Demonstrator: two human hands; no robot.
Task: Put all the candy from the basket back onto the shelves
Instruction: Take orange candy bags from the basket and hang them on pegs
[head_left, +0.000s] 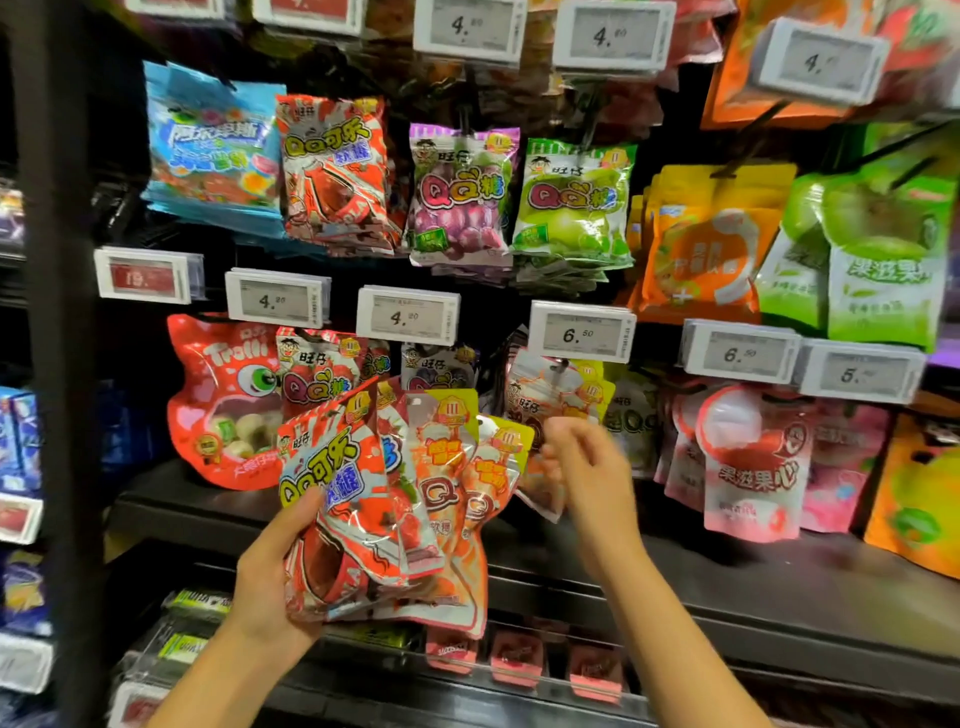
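red and white foil fills our left hand, which grips a fanned stack of candy bags from below, thumb across the front of the cola-flavoured bag and fingers curled behind. the stack stands roughly upright, its long axis running from our palm up toward the shelf, tops tilted a little to the right. behind the cola bag we see a strawberry one edge-on, then two orange bags with yellow corners, hang-holes uppermost.

our right hand is raised just right of the stack, blurred by motion. its fingers are loosely bent with thumb and forefinger close together near the top corner of the rightmost orange bag; we cannot tell whether they actually pinch it or only touch it.

just beyond that hand, more orange bags of the same kind hang on a peg under the 6.50 price tag. left of them hang strawberry and grape bags under the 4.20 tags, and a red trolli bag further left. right of the peg hang pink lychee pouches.

higher up, the next row carries a cola bag, a purple grape bag and a green apple bag, with orange and green pouches to the right.
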